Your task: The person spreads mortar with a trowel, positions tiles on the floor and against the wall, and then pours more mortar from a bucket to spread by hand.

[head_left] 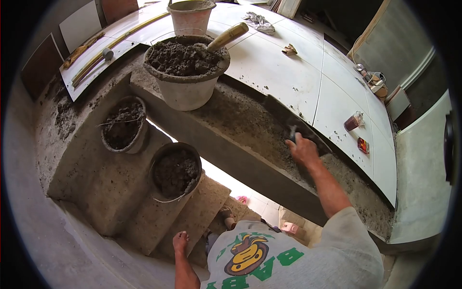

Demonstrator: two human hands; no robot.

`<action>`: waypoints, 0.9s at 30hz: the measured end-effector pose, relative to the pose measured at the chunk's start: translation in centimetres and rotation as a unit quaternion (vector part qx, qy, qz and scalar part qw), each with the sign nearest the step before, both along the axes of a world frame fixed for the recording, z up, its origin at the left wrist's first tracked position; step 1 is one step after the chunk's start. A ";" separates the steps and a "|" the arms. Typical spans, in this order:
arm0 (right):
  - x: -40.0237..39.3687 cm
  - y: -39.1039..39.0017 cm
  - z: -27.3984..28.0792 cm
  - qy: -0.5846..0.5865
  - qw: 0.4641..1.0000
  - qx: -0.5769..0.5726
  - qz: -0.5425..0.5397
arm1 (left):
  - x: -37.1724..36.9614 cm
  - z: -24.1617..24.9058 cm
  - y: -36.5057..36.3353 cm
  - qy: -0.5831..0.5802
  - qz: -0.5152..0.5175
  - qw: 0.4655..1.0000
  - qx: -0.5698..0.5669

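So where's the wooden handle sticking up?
In the head view, top middle: the wooden handle pokes out of the full mortar bucket on the ledge, below the pink bucket.

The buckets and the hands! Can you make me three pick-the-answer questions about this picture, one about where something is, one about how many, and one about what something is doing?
1. Where does the bucket with the wooden handle stand?
A. on the ledge
B. on the lowest step
C. on the white tiles

2. How many buckets hold dark mortar?
A. one
B. three
C. five

3. What is the right hand doing?
A. resting flat on a step
B. gripping a trowel on the mortar bed
C. holding a cup

Answers:
1 A: the big bucket stands on the grey ledge.
2 B: that one plus two on the steps.
3 B: the right hand grips the trowel; the left hand rests on a step.
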State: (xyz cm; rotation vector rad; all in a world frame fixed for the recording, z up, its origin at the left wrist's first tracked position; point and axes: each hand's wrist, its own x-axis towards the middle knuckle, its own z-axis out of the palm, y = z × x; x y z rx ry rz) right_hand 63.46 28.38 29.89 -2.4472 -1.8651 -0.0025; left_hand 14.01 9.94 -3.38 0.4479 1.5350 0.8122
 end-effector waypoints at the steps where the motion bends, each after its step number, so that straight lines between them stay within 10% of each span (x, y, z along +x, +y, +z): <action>1: -1.3 1.6 0.4 0.003 1.000 -0.010 0.007 | -0.3 -0.1 0.1 0.000 0.010 1.000 0.008; 11: -5.6 12.1 -1.2 0.036 0.997 0.050 0.052 | 2.5 -0.3 -2.9 -0.026 0.033 0.999 -0.034; 27: 5.8 -10.7 0.0 -0.043 0.985 -0.008 -0.166 | 0.3 0.7 3.7 0.031 -0.099 0.994 -0.044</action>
